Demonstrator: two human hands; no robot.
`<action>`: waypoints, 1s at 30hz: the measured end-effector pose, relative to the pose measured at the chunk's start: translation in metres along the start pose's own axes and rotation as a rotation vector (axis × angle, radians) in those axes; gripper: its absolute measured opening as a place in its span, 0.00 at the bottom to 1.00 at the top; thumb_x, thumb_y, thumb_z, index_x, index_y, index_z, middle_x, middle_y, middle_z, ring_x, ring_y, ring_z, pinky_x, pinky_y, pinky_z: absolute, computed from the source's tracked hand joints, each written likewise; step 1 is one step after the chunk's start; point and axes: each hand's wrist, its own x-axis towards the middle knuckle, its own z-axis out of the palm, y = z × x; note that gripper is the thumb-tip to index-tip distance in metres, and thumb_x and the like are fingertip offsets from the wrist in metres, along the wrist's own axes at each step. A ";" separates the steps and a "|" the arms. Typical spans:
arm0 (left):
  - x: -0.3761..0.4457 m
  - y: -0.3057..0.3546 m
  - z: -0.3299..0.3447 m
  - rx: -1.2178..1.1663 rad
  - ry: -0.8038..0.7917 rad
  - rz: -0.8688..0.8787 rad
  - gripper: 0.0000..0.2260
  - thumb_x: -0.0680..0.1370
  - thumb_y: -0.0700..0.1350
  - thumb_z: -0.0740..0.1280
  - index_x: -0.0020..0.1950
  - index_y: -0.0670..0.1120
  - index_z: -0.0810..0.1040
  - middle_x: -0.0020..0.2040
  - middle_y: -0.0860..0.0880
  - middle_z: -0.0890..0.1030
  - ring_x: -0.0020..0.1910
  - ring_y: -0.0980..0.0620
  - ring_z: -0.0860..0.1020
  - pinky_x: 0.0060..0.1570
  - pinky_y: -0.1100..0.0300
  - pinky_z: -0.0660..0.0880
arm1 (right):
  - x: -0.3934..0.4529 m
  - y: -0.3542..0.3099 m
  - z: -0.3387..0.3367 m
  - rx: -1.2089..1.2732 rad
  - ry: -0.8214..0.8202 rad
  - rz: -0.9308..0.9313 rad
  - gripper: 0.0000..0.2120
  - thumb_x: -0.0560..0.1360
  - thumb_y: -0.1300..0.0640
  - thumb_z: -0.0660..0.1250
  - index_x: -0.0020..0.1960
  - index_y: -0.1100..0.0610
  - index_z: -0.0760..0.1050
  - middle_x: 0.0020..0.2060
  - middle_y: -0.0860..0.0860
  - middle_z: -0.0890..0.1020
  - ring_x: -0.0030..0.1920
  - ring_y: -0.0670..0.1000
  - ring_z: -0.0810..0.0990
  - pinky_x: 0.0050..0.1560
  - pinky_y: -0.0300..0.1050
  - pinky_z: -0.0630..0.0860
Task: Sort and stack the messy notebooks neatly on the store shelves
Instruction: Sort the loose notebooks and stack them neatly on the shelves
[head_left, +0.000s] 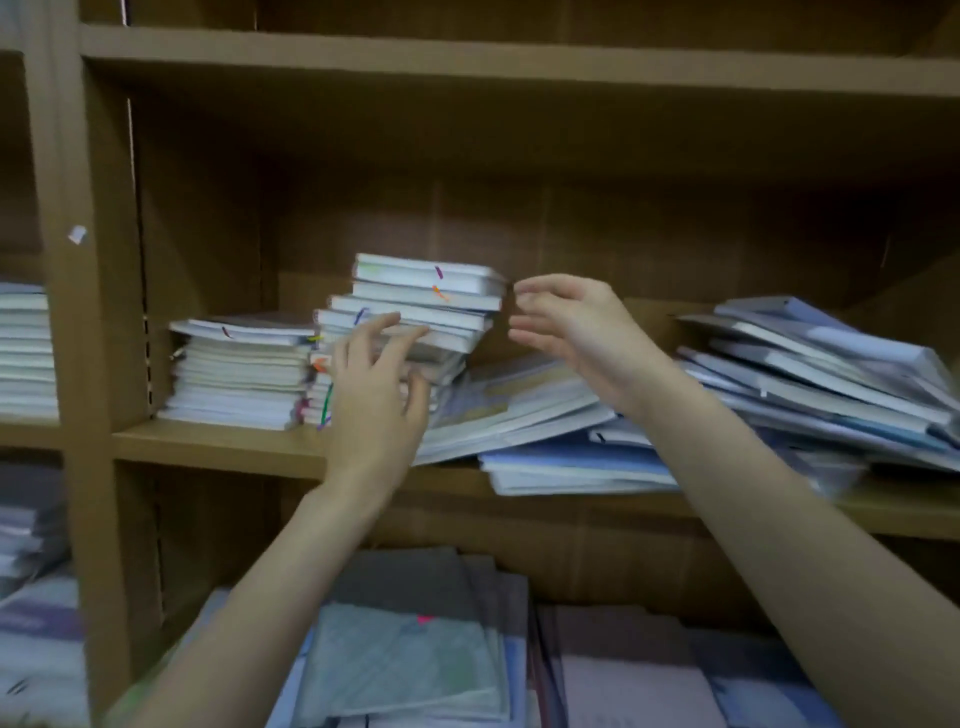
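While the left grip (376, 384) touched the leaning stack of small white notebooks (415, 317) with spread fingers, the right grip (566, 332) hovered loose, holding nothing, near the stack's right edge on the brown wooden shelf (218, 444).

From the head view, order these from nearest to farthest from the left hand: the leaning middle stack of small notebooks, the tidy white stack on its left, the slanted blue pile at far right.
1. Leaning middle stack of small notebooks, at the left hand's fingertips.
2. Tidy white stack, just left.
3. Slanted blue pile, far right.
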 end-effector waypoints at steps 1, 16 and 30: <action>-0.019 0.006 0.001 -0.049 0.050 0.003 0.14 0.75 0.36 0.60 0.59 0.42 0.78 0.59 0.42 0.74 0.59 0.44 0.70 0.56 0.66 0.61 | -0.018 0.005 -0.007 -0.070 0.033 -0.059 0.06 0.78 0.64 0.62 0.53 0.60 0.75 0.50 0.56 0.79 0.53 0.52 0.80 0.50 0.40 0.80; -0.268 0.034 0.115 -0.106 -0.812 -0.020 0.15 0.72 0.36 0.62 0.59 0.39 0.75 0.55 0.40 0.74 0.52 0.40 0.75 0.49 0.52 0.74 | -0.182 0.261 -0.174 -0.651 0.179 0.565 0.09 0.77 0.61 0.65 0.57 0.59 0.75 0.54 0.58 0.80 0.51 0.54 0.79 0.49 0.44 0.77; -0.326 0.069 0.159 0.115 -1.387 -0.307 0.31 0.79 0.45 0.62 0.77 0.45 0.50 0.69 0.44 0.67 0.66 0.47 0.69 0.62 0.60 0.66 | -0.213 0.350 -0.184 -0.677 0.124 0.880 0.27 0.72 0.51 0.72 0.65 0.61 0.67 0.61 0.56 0.76 0.60 0.56 0.75 0.52 0.43 0.70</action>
